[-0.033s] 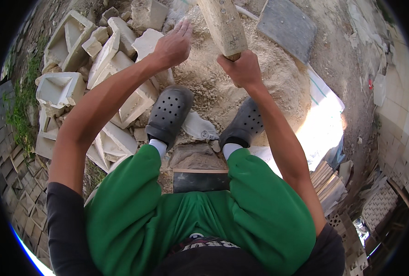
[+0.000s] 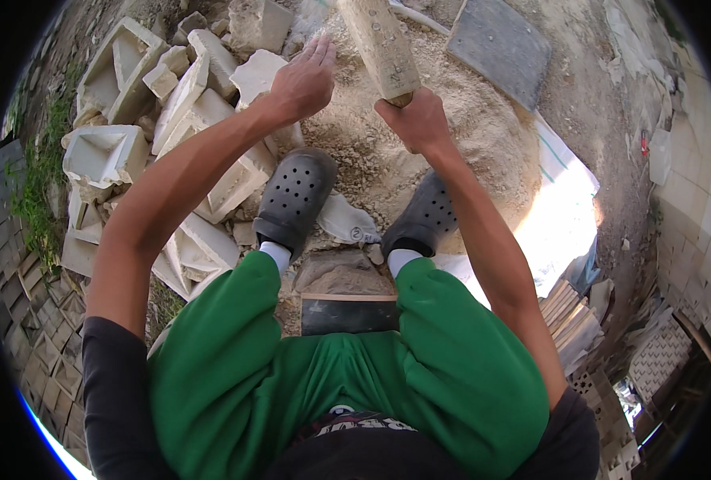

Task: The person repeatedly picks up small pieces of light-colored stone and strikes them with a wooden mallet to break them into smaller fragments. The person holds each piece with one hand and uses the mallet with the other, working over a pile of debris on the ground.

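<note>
My right hand (image 2: 419, 120) is closed round the narrow handle of a thick, pale wooden club (image 2: 383, 52). The club tilts up and away to the left, and its far end runs out of the top of the picture. With fingers stretched out together, my left hand (image 2: 305, 80) is held beside the club, apart from it, and nothing shows in it. Below both hands spreads a heap of crushed pale powder and crumbs (image 2: 483, 136). Left of my left hand, broken white plaster-like mould pieces (image 2: 183, 104) are piled up; I cannot tell whether the hand touches them.
My feet in grey clogs (image 2: 295, 200) stand at the heap's near edge, a stone (image 2: 343, 274) between them. A grey slab (image 2: 499, 50) lies at the far right. A white sheet (image 2: 567, 216) extends under the powder. Wood strips (image 2: 570, 320) are stacked at the right.
The club has shifted slightly to the left, and my right hand has moved a little with it. My left hand looks almost unmoved.
</note>
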The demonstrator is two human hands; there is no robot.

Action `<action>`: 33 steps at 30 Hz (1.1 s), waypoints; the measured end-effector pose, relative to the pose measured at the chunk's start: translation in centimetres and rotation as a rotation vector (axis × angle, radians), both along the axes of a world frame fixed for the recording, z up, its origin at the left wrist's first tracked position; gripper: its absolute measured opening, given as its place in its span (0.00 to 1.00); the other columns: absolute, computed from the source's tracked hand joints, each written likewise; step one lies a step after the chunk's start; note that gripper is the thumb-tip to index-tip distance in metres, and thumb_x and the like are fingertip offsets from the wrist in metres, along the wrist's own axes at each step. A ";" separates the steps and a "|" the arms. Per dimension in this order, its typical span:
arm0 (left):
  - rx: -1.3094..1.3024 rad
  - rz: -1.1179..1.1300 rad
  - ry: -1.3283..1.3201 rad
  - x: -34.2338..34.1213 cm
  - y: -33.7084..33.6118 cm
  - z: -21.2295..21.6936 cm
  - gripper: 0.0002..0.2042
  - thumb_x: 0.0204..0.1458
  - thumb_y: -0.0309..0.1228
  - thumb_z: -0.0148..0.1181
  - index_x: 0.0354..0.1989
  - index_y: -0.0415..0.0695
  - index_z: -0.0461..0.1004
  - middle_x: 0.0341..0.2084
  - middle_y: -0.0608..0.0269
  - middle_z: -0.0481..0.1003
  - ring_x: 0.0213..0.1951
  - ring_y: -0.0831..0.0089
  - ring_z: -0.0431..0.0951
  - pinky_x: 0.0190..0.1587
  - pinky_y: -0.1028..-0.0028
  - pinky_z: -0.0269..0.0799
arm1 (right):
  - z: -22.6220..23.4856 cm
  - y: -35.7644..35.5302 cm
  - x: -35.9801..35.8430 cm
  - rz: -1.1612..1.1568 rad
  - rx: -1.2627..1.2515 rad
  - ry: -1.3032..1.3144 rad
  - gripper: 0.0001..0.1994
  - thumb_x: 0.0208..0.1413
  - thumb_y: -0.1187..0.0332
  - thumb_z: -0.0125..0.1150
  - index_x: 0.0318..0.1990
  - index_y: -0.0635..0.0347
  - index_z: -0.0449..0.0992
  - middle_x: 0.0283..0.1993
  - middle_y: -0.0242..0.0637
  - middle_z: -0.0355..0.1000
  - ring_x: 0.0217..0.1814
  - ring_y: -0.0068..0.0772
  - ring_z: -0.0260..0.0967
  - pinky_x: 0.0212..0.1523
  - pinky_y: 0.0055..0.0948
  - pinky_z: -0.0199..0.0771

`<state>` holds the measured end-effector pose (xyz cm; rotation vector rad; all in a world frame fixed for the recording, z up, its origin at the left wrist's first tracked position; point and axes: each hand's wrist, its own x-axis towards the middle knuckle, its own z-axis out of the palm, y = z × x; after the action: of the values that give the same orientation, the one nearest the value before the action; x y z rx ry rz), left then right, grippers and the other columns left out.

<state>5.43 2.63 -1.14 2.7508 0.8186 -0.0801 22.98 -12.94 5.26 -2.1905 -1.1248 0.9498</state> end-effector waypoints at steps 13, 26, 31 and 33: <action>0.033 -0.099 -0.024 0.4 -2.2 0.0 0.29 0.63 0.30 0.41 0.71 0.26 0.54 0.72 0.35 0.54 0.75 0.50 0.53 0.76 0.60 0.47 | 1.2 1.5 0.8 -0.026 -0.031 0.158 0.24 0.46 0.54 0.68 0.41 0.69 0.81 0.29 0.47 0.80 0.32 0.39 0.81 0.39 0.37 0.80; 0.102 -0.120 0.128 -1.6 -4.6 1.1 0.31 0.61 0.32 0.49 0.71 0.28 0.53 0.72 0.37 0.54 0.75 0.50 0.52 0.76 0.57 0.46 | 2.9 2.2 0.8 0.034 -0.147 0.057 0.26 0.46 0.53 0.68 0.43 0.70 0.81 0.34 0.53 0.81 0.35 0.43 0.82 0.38 0.39 0.80; -0.083 -0.150 -0.097 -2.9 -6.6 0.2 0.32 0.58 0.29 0.51 0.70 0.27 0.54 0.73 0.37 0.53 0.75 0.51 0.52 0.76 0.59 0.49 | -1.2 0.4 0.1 0.115 -0.181 -0.046 0.20 0.50 0.55 0.68 0.40 0.66 0.82 0.24 0.36 0.78 0.22 0.28 0.76 0.27 0.30 0.76; -0.149 -0.116 -0.108 -3.9 -7.2 0.1 0.32 0.58 0.28 0.52 0.70 0.27 0.54 0.72 0.37 0.53 0.75 0.51 0.52 0.76 0.59 0.49 | 0.2 0.3 -0.1 0.055 -0.191 0.019 0.22 0.49 0.54 0.69 0.43 0.66 0.82 0.30 0.42 0.80 0.28 0.34 0.78 0.33 0.34 0.77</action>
<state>1.57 -4.62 -1.02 2.6339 0.6000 -0.0146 22.90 -12.62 5.44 -2.3047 -1.1319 1.1414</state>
